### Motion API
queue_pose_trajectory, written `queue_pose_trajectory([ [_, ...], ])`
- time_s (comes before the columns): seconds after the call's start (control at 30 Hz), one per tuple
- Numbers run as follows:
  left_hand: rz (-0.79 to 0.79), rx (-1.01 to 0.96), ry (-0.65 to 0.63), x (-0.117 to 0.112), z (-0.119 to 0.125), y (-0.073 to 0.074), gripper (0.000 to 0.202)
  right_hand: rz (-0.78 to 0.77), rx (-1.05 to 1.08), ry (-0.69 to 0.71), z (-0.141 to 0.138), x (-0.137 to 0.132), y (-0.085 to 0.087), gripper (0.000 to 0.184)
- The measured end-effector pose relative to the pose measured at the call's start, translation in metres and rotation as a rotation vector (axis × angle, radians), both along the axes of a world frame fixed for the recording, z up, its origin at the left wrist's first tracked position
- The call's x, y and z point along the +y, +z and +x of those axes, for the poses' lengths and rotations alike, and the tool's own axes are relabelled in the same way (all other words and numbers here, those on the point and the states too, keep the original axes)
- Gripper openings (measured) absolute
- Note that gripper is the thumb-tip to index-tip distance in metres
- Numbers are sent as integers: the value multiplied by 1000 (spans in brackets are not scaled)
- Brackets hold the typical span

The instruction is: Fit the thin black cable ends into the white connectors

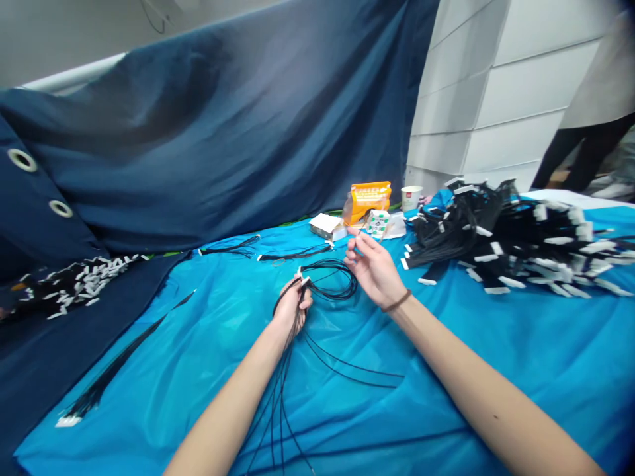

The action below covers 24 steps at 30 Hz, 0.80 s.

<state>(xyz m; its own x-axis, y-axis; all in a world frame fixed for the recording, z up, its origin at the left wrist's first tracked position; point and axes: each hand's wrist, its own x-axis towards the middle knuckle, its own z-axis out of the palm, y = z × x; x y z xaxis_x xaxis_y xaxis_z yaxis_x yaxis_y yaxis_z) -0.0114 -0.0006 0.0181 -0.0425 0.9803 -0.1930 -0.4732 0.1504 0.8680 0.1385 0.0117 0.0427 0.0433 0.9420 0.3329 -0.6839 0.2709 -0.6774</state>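
Observation:
My left hand [294, 305] is closed around a bundle of thin black wires [331, 283] with white connectors at their ends. The wires loop up in a coil between my hands and trail down over the blue cloth [208, 330] toward me. My right hand [373, 266] hovers just right of the coil, fingers pinched on a thin strand near the loop's top. A brown band sits on my right wrist.
A big heap of black cables with white plugs [506, 248] lies at right. Smaller bundles [292, 252] lie beyond my hands, another [114, 370] at left, loose plugs [84, 281] far left. An orange packet [368, 198], paper cup [411, 196] and small box [327, 225] stand behind. A person stands at top right.

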Motion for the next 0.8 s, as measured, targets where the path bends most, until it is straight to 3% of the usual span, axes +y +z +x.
queue_pose_trajectory([
  [0.07, 57, 56, 35, 0, 1, -3, 11, 96, -144, -109, 1, -2, 2, 23],
  [0.23, 144, 77, 84, -1, 1, -5, 25, 491, -790, -414, -8, -11, -4, 16],
  [0.33, 171, 68, 91, -1, 0, -4, 25, 582, -995, -522, -13, -13, -10, 14],
  [0.43, 192, 82, 109, -2, -2, -3, 23, 599, -1059, -575, -14, -14, -11, 17],
  [0.8, 280, 92, 149, -8, 1, 4, 28, 610, -1034, -515, -14, -19, -6, 13],
])
